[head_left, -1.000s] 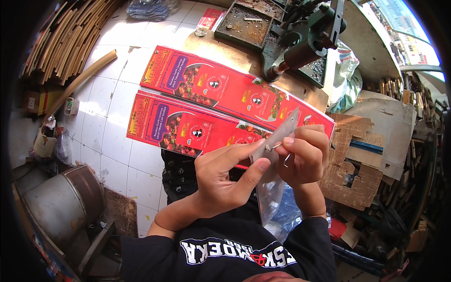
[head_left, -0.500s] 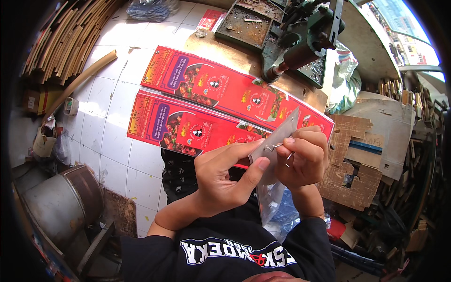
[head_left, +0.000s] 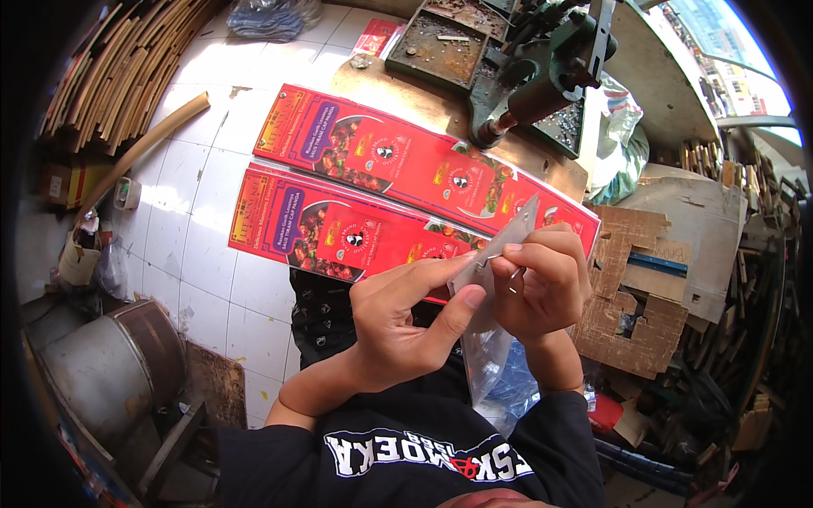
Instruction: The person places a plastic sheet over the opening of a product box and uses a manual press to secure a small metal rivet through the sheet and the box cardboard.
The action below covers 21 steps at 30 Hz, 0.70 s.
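Note:
My left hand [head_left: 406,317] pinches the edge of a thin, pale grey sheet [head_left: 484,360], thumb on one side and fingers on the other. The sheet stands nearly edge-on in front of my chest. On its right face, my right hand [head_left: 550,279] is closed on a small bent metal wire [head_left: 514,281]. The wire's upper part reaches the sheet near my left fingertips; whether it passes through a hole there, I cannot tell. Just beyond my hands lie two long red printed panels [head_left: 423,182], side by side, the nearer one [head_left: 389,241] partly covered by my left hand.
A dark green drill press [head_left: 542,97] with metal trays [head_left: 440,46] of shavings stands at the far side. Cut brown boards [head_left: 631,313] lie at the right. Thin strips [head_left: 127,68] are stacked far left, a metal drum [head_left: 110,364] near left. Plastic bags [head_left: 622,135] sit beyond the boards.
My right fingers have shifted slightly along the sheet, and the bent wire has turned so that its free end now hangs lower and closer to my palm. My left hand holds its place.

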{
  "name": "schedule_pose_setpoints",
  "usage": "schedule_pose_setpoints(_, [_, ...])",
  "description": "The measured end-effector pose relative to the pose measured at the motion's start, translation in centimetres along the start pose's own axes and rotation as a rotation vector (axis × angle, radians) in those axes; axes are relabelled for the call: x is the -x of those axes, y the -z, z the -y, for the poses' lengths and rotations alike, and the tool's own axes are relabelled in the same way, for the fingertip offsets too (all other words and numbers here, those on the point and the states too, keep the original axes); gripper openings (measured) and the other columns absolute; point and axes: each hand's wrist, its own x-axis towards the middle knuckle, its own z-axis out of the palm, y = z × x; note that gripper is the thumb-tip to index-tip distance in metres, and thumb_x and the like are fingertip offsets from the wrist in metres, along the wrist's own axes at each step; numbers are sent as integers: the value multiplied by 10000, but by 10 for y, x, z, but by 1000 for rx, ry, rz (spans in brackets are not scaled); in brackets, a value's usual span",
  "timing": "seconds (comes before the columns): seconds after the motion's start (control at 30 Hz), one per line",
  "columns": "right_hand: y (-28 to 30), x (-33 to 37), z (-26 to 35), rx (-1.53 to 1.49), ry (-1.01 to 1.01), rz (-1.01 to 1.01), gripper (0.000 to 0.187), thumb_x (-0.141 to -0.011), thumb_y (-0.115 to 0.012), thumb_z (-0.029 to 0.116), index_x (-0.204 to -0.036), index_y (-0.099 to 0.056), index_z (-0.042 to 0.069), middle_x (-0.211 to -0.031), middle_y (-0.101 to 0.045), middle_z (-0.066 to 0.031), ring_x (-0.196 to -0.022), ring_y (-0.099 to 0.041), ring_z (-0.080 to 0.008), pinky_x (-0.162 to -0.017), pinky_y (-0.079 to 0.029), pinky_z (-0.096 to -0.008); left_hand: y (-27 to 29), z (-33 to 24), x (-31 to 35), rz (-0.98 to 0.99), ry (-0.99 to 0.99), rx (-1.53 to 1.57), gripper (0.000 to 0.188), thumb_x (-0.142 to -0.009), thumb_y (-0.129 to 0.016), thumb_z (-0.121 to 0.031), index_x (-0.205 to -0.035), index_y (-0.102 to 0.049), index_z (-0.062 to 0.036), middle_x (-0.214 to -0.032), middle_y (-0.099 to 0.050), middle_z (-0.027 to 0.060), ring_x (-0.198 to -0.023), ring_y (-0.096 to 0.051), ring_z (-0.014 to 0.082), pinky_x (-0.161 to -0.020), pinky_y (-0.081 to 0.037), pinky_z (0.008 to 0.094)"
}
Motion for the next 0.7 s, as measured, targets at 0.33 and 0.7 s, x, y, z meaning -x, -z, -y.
schedule_pose_setpoints(0.33, [4, -7, 0, 57, 123, 119, 316, -683, -777, -31, -982, -689, 17, -808, -624, -67, -565, -564, -188, -465, -430, -302, 2, 2, 0, 2, 2, 2, 268, -854, -747, -37, -1100, -695, 55, -847, -730, 169, -734, -732, 193, -656, -553, 265])
schedule_pose_setpoints(0.7, [3, -16, -8, -60, 105, 184, 238, -662, -725, -36, -893, -689, 6, -770, -610, -72, -554, -542, -193, -471, -423, -300, 4, 4, -2, 7, -10, -36, 264, -852, -759, -46, -1089, -700, 54, -839, -727, 178, -726, -730, 214, -656, -553, 276])
